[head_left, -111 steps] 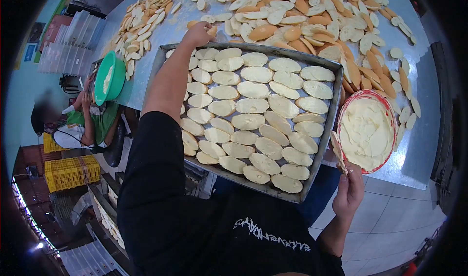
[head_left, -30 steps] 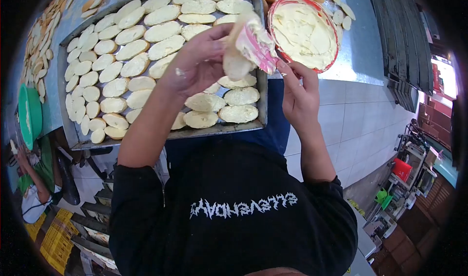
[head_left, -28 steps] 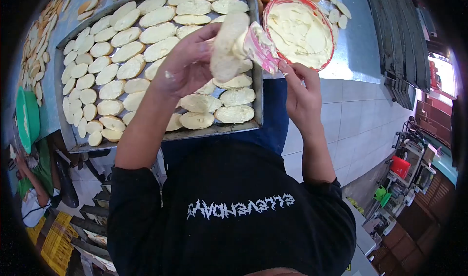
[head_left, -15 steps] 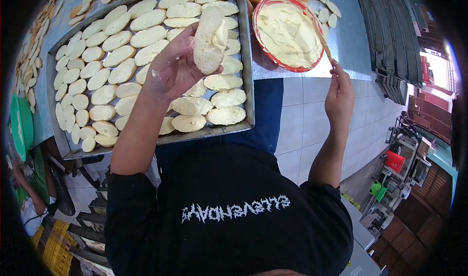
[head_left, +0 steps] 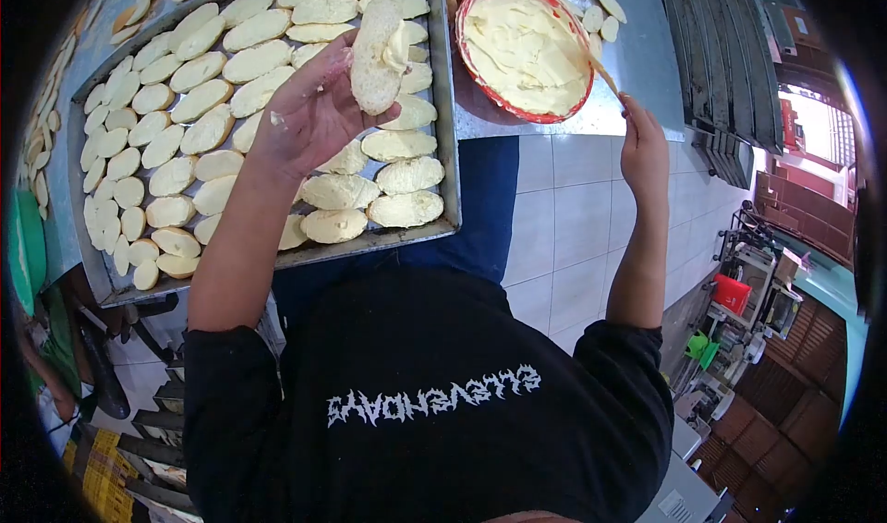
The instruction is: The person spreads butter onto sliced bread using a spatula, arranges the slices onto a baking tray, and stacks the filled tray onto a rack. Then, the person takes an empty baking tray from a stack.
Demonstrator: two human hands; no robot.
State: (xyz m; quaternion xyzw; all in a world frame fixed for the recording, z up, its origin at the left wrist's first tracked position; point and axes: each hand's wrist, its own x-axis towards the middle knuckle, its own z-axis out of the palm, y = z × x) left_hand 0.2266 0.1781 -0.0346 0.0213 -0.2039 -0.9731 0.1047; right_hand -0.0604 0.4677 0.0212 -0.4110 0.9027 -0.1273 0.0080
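Metal-topped table (head_left: 658,79); pale-coated ovals (head_left: 407,209) fill a tray (head_left: 451,158) beside a red-rimmed bowl (head_left: 459,38).
Left hand (head_left: 309,112), fingers loosely curled, grips a bread slice (head_left: 372,70) above the tray, a dab of cream (head_left: 399,47) on it; right hand (head_left: 644,149), fingertips pinched closed, holds a slim handle (head_left: 606,78) slanting to the bowl's rim.

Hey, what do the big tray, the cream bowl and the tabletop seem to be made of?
The tray looks like dull grey metal: thin, straight walls with dark stains. The bowl is probably smooth plastic, judging by its bright red rim, though enamel is possible. The tabletop seems to be sheet metal, flat and grey with a soft sheen.
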